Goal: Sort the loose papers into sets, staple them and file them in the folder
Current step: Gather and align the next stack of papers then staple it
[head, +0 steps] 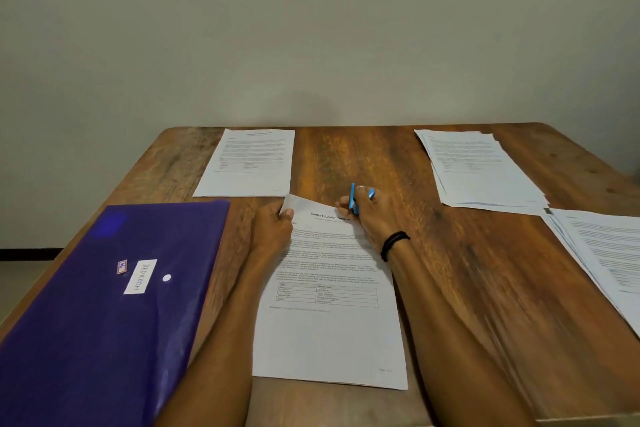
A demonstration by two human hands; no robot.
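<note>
A set of printed papers [332,333] lies in front of me on the wooden table [450,281]. My left hand [273,232] pinches its top left corner, which is lifted slightly. My right hand [367,215] rests on the top edge of the same set and grips a small blue stapler [353,199]. A purple folder [104,305] with a white label lies shut at the left. Another paper set [247,163] sits at the back left, a loose pile [481,170] at the back right, and a further pile [602,253] at the right edge.
A plain wall stands behind the table's far edge. Bare wood shows between the paper sets in the middle and on the right of the front set. A black band circles my right wrist.
</note>
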